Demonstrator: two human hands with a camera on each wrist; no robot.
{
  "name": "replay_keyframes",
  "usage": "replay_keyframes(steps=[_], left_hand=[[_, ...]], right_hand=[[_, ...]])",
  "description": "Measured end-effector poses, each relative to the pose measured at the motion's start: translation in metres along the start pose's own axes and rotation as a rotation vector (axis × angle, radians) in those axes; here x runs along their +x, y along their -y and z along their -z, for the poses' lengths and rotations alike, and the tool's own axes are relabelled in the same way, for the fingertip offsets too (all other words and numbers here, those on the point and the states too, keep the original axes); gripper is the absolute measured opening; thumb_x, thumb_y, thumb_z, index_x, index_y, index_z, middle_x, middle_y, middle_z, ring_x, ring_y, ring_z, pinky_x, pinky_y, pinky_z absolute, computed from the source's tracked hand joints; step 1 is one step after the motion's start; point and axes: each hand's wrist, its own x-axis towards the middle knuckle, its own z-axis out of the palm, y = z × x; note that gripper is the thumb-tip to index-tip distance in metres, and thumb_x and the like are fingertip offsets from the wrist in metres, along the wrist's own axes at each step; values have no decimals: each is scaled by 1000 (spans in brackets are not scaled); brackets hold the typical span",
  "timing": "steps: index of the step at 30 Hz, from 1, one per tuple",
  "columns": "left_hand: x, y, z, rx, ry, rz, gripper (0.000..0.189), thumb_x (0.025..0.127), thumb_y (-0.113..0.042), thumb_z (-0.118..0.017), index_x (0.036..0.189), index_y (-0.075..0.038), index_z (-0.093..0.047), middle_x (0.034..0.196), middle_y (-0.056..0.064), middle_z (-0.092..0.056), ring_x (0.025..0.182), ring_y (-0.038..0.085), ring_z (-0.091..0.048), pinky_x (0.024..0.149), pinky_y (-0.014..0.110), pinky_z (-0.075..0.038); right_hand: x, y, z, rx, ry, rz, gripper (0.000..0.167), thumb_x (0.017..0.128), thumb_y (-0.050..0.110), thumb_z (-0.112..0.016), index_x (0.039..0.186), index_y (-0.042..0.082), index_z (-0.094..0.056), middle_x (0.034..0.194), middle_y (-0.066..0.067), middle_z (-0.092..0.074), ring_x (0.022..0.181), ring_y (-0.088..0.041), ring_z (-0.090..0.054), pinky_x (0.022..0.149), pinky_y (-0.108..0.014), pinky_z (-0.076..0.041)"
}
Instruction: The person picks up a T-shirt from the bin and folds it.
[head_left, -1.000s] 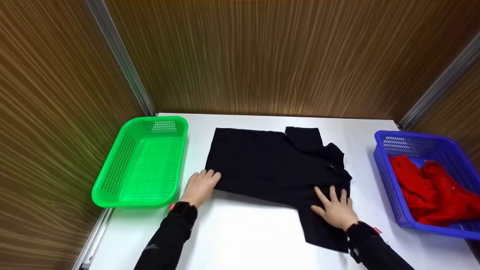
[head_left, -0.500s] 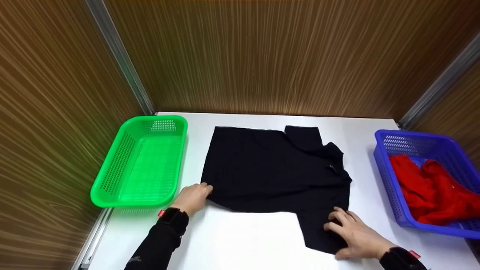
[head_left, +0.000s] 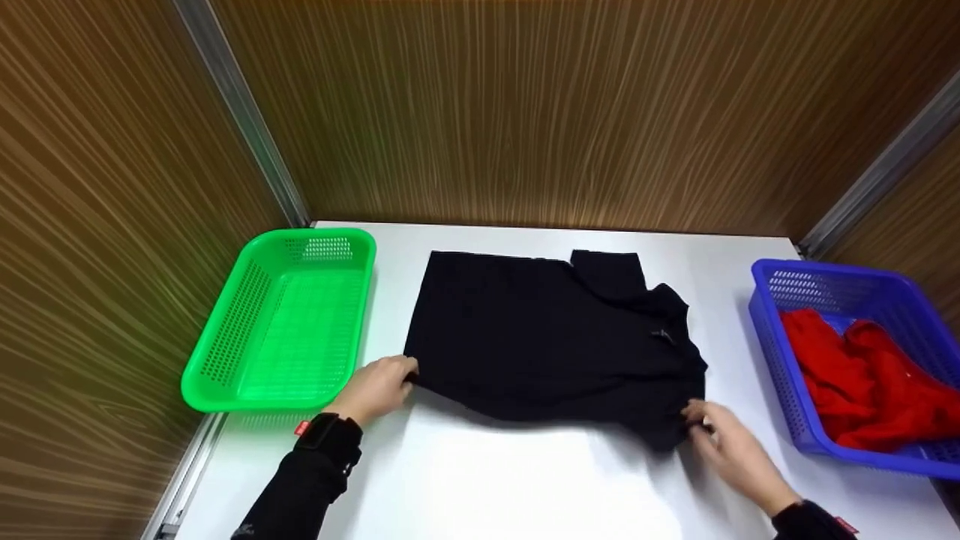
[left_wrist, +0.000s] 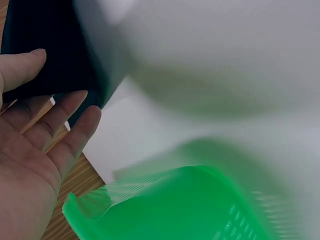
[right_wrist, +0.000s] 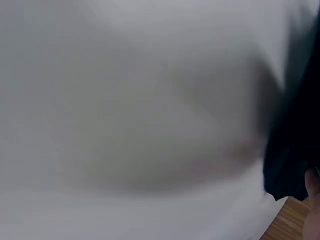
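Note:
A black short-sleeved shirt lies spread across the white table, its hem to the left and its collar to the right. My left hand pinches the near corner of the hem; in the left wrist view the thumb lies over the cloth with the fingers beneath. At the near sleeve, my right hand grips the cloth and has drawn it up off the table, so the sleeve is bunched. Only the right thumb and a dark fold of cloth show at the edge of the right wrist view.
On the left stands a green perforated basket with nothing in it. A blue basket on the right holds red cloth. Wood-grain panels enclose the white table at the back and sides.
My right hand has moved from lying flat on the shirt to the near sleeve, gripped it and lifted it. The left hand has shifted slightly left along the hem, still holding it.

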Motion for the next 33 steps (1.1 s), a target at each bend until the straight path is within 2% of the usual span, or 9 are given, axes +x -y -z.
replay_keyframes(steps=[4, 8, 12, 14, 16, 20, 26, 30, 33], left_hand=[[1, -2, 6, -52, 19, 47, 10, 94, -3, -73, 96, -9, -66, 96, 8, -74, 92, 32, -72, 80, 50, -58], [0, -5, 9, -83, 32, 81, 5, 98, -7, -71, 98, -10, -66, 96, 8, -75, 91, 30, -71, 77, 49, -57], [-2, -7, 11, -117, 17, 87, 5, 98, -7, -71, 98, -12, -68, 100, 8, -76, 93, 27, -71, 78, 47, -56], [-4, -7, 13, -142, 15, 92, 8, 97, -6, -70, 97, -13, -69, 101, 8, -77, 90, 24, -70, 78, 45, -56], [-5, -7, 16, -165, 24, 88, 10, 96, -3, -70, 96, -13, -71, 101, 7, -77, 88, 21, -68, 78, 43, -56], [-8, -6, 22, -204, 75, 73, 9, 95, -2, -70, 97, -10, -72, 99, 6, -77, 87, 19, -66, 78, 42, -55], [-13, -1, 30, -268, 192, 12, 3, 97, -5, -69, 97, -5, -72, 102, 9, -77, 91, 18, -65, 80, 39, -54], [-15, -1, 35, -313, 261, -22, 4, 94, -8, -70, 91, -7, -69, 95, 1, -73, 86, 15, -60, 75, 35, -49], [-14, -2, 38, -354, 303, -16, 9, 95, -11, -70, 86, -9, -66, 87, -2, -67, 79, 14, -53, 71, 32, -44]], right_hand=[[15, 13, 12, 98, -73, -310, 20, 98, -12, -57, 113, 1, -62, 108, -21, -74, 100, 19, -53, 83, -3, -39], [25, 21, 16, 82, -18, -396, 19, 106, 2, -55, 125, 0, -55, 119, -25, -70, 113, 3, -59, 89, -8, -40], [27, 24, 14, 11, 40, -269, 41, 91, 2, -78, 125, -1, -54, 111, -24, -72, 102, -36, -70, 84, -35, -55], [26, 24, 15, -11, 23, -188, 46, 82, -4, -84, 120, 0, -58, 104, -19, -75, 95, -31, -73, 79, -37, -56], [24, 23, 19, 22, 21, -131, 42, 80, -9, -83, 116, 1, -64, 99, -11, -76, 88, -16, -71, 75, -26, -55], [21, 21, 37, 152, 108, -139, 26, 87, -6, -79, 108, 8, -74, 97, 9, -75, 85, 5, -62, 72, -9, -47], [25, 18, 60, 274, 161, -174, 22, 95, -9, -68, 109, 4, -80, 105, 19, -75, 97, 12, -65, 82, -3, -47], [36, 24, 77, 216, 135, -91, 30, 92, -13, -69, 111, 7, -81, 108, 19, -76, 102, 16, -64, 86, -2, -47], [49, 33, 92, 160, 151, -35, 30, 90, -14, -70, 104, 10, -81, 97, 18, -77, 91, 14, -65, 79, -3, -48]])
